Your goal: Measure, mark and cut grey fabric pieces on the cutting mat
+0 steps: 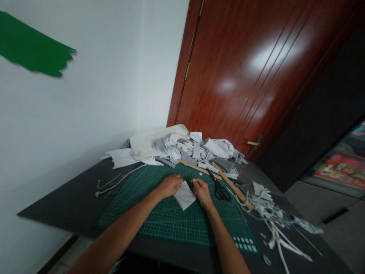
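Note:
A small light-grey piece of cloth (184,197) lies at a slant on the green cutting mat (176,222). My left hand (171,185) pinches its upper left edge between thumb and fingers. Beside the cloth's right corner is my right hand (202,191), its thumb and forefinger pressed together. Whatever those right fingertips hold, if anything, is too small to make out. Black-handled scissors (221,191) rest on the mat just right of my right hand.
Grey and white cloth scraps (196,149) are heaped at the back. Two wooden strips (232,185) lie near the scissors. White cords and scraps (270,213) spread over the right side, and a thin cord (122,178) lies at left. Behind stands a brown door (228,76).

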Motion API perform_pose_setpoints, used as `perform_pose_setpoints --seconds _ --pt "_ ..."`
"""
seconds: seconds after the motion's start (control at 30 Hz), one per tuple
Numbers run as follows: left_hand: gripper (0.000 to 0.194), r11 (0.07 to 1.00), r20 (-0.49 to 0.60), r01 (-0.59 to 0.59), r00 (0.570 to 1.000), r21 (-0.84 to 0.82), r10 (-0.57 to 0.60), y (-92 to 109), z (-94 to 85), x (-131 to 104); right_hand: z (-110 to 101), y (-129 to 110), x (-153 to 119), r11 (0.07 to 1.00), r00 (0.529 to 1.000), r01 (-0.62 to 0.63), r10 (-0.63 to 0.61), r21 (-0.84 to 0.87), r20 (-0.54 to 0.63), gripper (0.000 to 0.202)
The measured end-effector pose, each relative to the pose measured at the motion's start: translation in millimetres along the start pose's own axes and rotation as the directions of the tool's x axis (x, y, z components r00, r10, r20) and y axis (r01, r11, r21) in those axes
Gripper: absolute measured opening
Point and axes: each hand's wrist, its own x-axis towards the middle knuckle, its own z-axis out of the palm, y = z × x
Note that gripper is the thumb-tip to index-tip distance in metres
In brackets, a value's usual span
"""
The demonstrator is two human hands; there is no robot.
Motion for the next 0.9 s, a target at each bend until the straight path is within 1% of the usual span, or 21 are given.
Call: perform_pose_setpoints --seconds 0.1,0.23,0.33,0.43,0.57,0.7,0.8,0.9 --pt "0.016 1.0 -0.009 -0.003 1.0 -0.003 0.003 -0.4 -0.7 -3.0 4.7 1.0 2.4 0.996 0.996 0.036 -0.043 -0.086 -0.073 0.057" --pt "0.016 1.0 -0.014 -0.019 1.0 -0.007 0.019 -1.3 -1.1 -5.4 10.6 0.6 5.6 0.972 0.979 0.069 -0.11 -0.227 -0.174 0.053" --pt "0.016 1.0 -0.016 -0.025 1.0 -0.008 0.025 -1.2 -1.1 -5.8 13.7 -0.9 9.7 0.946 0.965 0.049 -0.128 -0.321 -0.228 0.051" --pt "0.017 1.0 -0.017 -0.026 1.0 -0.003 0.026 -0.5 -0.7 -5.7 15.0 -2.6 16.4 0.917 0.959 0.016 -0.127 -0.397 -0.255 0.051" --pt "0.018 1.0 -0.016 -0.02 1.0 0.011 0.02 0.3 -0.6 -6.2 15.2 -4.3 22.1 0.885 0.96 0.006 -0.135 -0.466 -0.244 0.054" --pt "0.017 0.999 -0.007 -0.024 1.0 0.032 0.024 0.3 -0.9 -7.2 16.3 -4.8 16.7 0.861 0.958 0.051 -0.186 -0.506 -0.22 0.054" --pt "0.017 0.998 0.002 -0.039 0.999 0.041 0.039 0.7 -1.0 -7.4 18.7 -4.8 10.4 0.833 0.961 0.083 -0.213 -0.547 -0.179 0.051" --pt "0.016 0.998 0.009 -0.054 0.999 0.042 0.054 0.9 -0.2 -6.4 22.1 -6.3 6.0 0.785 0.971 0.091 -0.207 -0.613 -0.121 0.047"
